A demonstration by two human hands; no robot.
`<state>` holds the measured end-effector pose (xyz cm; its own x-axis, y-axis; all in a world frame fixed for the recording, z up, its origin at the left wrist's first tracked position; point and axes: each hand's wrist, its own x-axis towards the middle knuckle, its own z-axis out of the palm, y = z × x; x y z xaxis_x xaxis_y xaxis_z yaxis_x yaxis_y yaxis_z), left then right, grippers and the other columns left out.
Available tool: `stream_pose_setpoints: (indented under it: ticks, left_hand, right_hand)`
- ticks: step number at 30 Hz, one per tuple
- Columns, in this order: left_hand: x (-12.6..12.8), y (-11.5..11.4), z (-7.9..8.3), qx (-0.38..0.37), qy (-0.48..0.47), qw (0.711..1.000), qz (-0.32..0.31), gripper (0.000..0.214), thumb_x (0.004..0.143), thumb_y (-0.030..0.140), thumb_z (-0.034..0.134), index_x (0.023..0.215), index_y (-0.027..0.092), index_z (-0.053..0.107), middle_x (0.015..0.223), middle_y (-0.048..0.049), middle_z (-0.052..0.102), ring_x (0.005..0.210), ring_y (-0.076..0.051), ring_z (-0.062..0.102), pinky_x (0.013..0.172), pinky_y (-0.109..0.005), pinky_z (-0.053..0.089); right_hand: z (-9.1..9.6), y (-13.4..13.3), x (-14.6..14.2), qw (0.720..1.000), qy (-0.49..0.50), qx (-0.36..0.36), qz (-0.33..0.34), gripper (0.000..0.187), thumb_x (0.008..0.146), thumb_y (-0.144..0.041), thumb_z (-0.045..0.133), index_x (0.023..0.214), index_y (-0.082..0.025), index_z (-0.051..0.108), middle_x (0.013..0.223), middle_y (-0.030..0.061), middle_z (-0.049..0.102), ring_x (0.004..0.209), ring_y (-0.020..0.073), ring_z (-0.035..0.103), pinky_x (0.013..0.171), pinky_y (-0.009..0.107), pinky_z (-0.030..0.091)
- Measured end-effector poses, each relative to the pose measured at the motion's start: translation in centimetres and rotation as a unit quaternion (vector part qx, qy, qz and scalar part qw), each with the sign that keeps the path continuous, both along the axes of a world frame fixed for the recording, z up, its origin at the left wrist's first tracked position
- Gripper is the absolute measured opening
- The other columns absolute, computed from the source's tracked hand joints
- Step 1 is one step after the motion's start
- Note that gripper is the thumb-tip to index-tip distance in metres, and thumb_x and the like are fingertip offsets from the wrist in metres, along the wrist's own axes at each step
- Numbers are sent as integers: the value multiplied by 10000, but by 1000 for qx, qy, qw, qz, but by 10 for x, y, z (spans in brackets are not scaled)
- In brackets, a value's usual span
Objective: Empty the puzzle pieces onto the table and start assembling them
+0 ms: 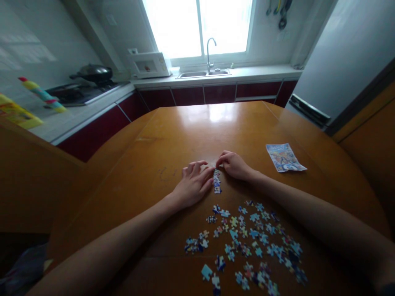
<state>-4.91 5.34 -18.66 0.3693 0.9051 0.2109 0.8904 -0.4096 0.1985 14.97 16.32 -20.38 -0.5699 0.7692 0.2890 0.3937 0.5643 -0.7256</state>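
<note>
Dozens of loose pieces [254, 217], scattered over the near part of the table [197, 131]. One joined strip [217, 183], just beyond them, pointing away from the person. One left hand [194, 183], fingers spread, one tip at the strip's far end. One right hand [233, 165], fingers drawn together at that same end; whether clamped on a piece, I cannot tell. One printed sheet [285, 157], to the right. Farther off: microwave [150, 65], sink [207, 75], window [175, 24].

This is a kitchen: a metal double-basin sink [193, 74] with a curved silver tap [207, 53], a boxy white microwave [151, 65], a dark lidded pan [96, 73] on a black stove [88, 98], a tall grey refrigerator [342, 61].
</note>
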Motion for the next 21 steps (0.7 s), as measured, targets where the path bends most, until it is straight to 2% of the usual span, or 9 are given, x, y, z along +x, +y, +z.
stream_pose_setpoints:
  ticks: [3, 8, 11, 14, 18, 21]
  left_hand:
    - [0, 1, -1, -4, -1, 1000, -1, 395, 1009, 449, 443, 1383, 328, 490, 1392, -92, 448, 1301, -322, 356, 1066, -578, 326]
    - [-2, 2, -3, -9, -24, 1000, -6, 443, 996, 394, 469, 1429, 308, 428, 1389, -91, 462, 1293, -323, 374, 1071, -569, 327]
    - [-4, 2, -5, -7, -44, 999, -8, 517, 982, 349, 494, 1473, 272, 349, 1390, -105, 477, 1287, -312, 389, 1068, -545, 340]
    - [-5, 3, -4, 2, -86, 996, -11, 487, 979, 309, 499, 1446, 246, 378, 1368, -108, 506, 1271, -295, 416, 1071, -515, 354]
    - [-8, 4, 0, 52, -199, 978, -21, 345, 978, 233, 474, 1321, 211, 500, 1225, -92, 601, 1163, -243, 508, 1018, -430, 415]
    - [-11, 5, 2, 80, -292, 953, -19, 257, 980, 232, 466, 1213, 194, 567, 1006, -58, 656, 935, -186, 597, 826, -317, 480]
  right_hand:
    - [-1, 4, -1, 996, 80, -24, -36, 327, 761, -27, 469, 771, -159, 768, 845, 60, 681, 777, 156, 611, 757, 277, 467]
    - [-1, 11, 2, 968, 196, -105, -119, 282, 746, -137, 458, 750, -151, 740, 731, 44, 692, 676, 152, 581, 681, 284, 460]
    - [-2, 14, 2, 954, 226, -146, -134, 256, 718, -202, 472, 726, -152, 723, 649, 24, 637, 581, 136, 508, 590, 278, 421]
    - [0, 14, 3, 945, 245, -168, -138, 249, 697, -234, 479, 721, -149, 712, 611, 10, 592, 547, 124, 473, 544, 268, 384]
    - [13, 12, 8, 943, 265, -151, -136, 247, 685, -228, 492, 740, -140, 716, 660, 26, 625, 558, 120, 486, 531, 262, 375]
    - [23, 10, 11, 952, 262, -103, -123, 232, 713, -212, 509, 770, -140, 722, 725, 48, 677, 598, 128, 526, 558, 267, 403]
